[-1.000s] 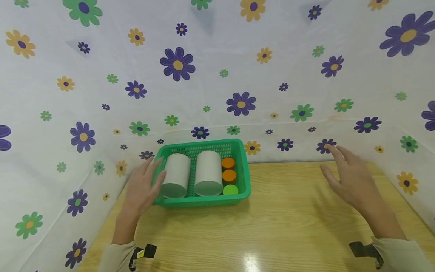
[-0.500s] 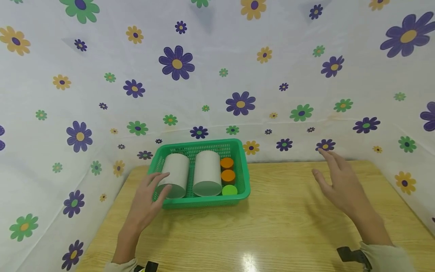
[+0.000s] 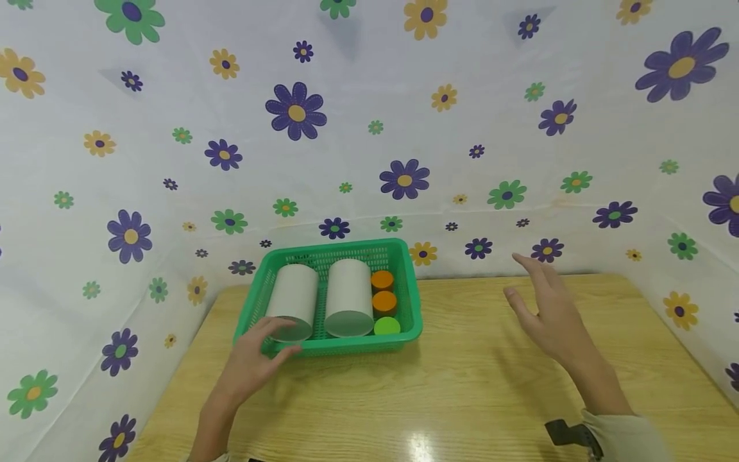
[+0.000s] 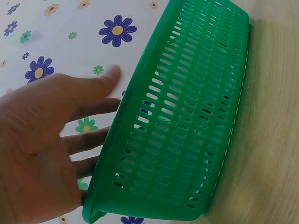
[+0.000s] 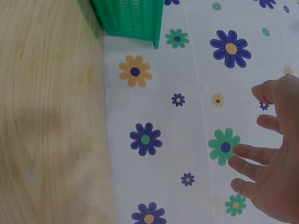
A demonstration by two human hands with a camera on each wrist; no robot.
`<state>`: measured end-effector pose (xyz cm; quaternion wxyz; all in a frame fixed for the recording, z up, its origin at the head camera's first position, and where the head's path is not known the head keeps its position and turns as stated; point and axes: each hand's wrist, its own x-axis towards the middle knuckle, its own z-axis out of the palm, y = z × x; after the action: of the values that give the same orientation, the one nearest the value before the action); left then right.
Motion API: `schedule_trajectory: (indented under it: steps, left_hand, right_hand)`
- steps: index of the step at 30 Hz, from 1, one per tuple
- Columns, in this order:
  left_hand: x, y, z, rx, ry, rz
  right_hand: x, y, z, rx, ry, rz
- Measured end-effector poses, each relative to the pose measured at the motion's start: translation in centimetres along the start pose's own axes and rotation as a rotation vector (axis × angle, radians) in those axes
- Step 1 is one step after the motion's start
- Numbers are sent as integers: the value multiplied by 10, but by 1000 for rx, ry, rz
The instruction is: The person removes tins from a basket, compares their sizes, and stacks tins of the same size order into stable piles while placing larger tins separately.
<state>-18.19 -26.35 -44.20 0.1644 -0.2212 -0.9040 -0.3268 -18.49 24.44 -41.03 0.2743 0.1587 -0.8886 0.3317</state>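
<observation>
A green plastic basket [image 3: 413,289] stands at the back of the table, left of the middle. Inside lie two white cylinders [image 3: 349,292], side by side, and a column of two orange-topped round pieces [image 3: 383,303] with a lime-green one [image 3: 387,326] in front. My left hand [image 3: 251,366] hovers over the basket's near left corner, fingers spread and holding nothing. In the left wrist view its fingertips are close to the basket's rim; whether they touch it I cannot tell. Well to the right of the basket, my right hand [image 3: 551,314] is held above the table, fingers extended, with nothing in it.
The wooden table [image 3: 462,378] extends in front and to the right of the basket. A white sheet with purple, green and yellow flowers [image 3: 369,147] hangs behind the table and along both sides.
My left hand has come down and nearer, from beside the basket's left side to its near left corner. The right hand has drifted left. The basket and its contents stay put.
</observation>
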Motion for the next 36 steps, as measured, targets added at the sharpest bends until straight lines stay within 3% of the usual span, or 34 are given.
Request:
schedule_trajectory:
  steps: [7,26,36]
  left_hand:
    - [0,-3,2,-6,9,65]
    - [-4,-11,12,-31,109,97]
    - [-7,-16,11,-108,87,49]
  right_hand:
    - [6,-11,13,18,-9,-17]
    - [20,-40,54,115,-59,-76]
    - [27,-59,82,196,-155,-99]
